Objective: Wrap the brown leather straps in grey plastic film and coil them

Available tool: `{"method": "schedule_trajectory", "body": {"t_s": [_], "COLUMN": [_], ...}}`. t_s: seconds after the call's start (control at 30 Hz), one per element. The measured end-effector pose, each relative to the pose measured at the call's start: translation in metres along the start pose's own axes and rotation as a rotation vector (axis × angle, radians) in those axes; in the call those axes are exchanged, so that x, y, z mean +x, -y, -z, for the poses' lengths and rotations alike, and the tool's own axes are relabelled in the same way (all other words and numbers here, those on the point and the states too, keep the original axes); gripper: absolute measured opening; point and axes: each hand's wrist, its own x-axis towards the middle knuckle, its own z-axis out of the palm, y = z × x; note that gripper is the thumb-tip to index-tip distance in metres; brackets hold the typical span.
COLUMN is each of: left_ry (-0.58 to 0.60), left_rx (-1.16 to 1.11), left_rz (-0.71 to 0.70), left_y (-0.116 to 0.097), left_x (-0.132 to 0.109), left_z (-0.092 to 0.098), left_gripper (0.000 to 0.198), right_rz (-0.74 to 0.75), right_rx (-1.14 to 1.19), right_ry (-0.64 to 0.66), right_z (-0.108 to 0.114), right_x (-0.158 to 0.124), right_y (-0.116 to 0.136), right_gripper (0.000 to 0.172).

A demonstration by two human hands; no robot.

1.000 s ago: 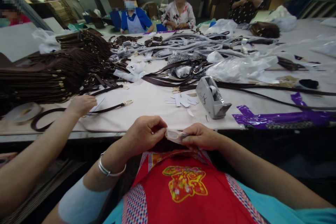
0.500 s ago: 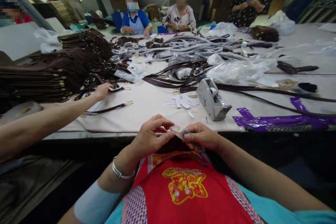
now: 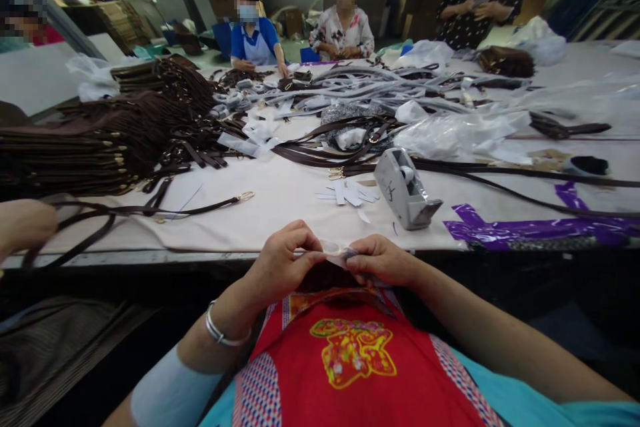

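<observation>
My left hand (image 3: 289,255) pinches one end of a small pale wrapping strip (image 3: 331,248) just in front of the table edge, above my red apron (image 3: 345,353). At its other end, my right hand (image 3: 383,259) grips the strip together with a greyish wrapped piece, mostly covered by my fingers. What lies inside the wrapping I cannot make out. Beyond my hands, a grey tape dispenser (image 3: 404,190) stands on the table, with loose white paper slips (image 3: 350,193) to its left.
A co-worker's hand (image 3: 25,227) is at the left edge by a dark strap (image 3: 200,210) with a gold clasp. Brown stacked pieces (image 3: 65,160) fill the left side. Grey-wrapped straps (image 3: 350,83) and clear plastic (image 3: 460,133) lie farther back. Several people are across the table.
My left hand has shifted slightly left, and more of the pale strip shows between my hands. The co-worker's hand at left has pulled back toward the left edge, with a strap trailing there.
</observation>
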Motion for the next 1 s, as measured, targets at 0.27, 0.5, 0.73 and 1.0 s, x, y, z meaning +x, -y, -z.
{"method": "schedule_trajectory", "body": {"t_s": [0.27, 0.5, 0.73, 1.0], "left_ry": [-0.202, -0.066, -0.193, -0.015], "left_rx": [0.073, -0.442, -0.367, -0.566], "left_rz": [-0.004, 0.108, -0.030, 0.329], "left_y": [0.008, 0.007, -0.002, -0.007], "left_x": [-0.003, -0.006, 0.000, 0.002], "left_z": [0.021, -0.014, -0.025, -0.026], "left_gripper": [0.011, 0.019, 0.016, 0.023], "right_rz": [-0.009, 0.046, 0.058, 0.061], "right_rx": [0.089, 0.154, 0.191, 0.168], "right_ry": [-0.051, -0.002, 0.056, 0.039], "right_z": [0.008, 0.005, 0.002, 0.000], "right_x": [-0.005, -0.001, 0.002, 0.005], "right_y": [-0.004, -0.007, -0.015, -0.016], "right_gripper": [0.035, 0.034, 0.034, 0.037]}}
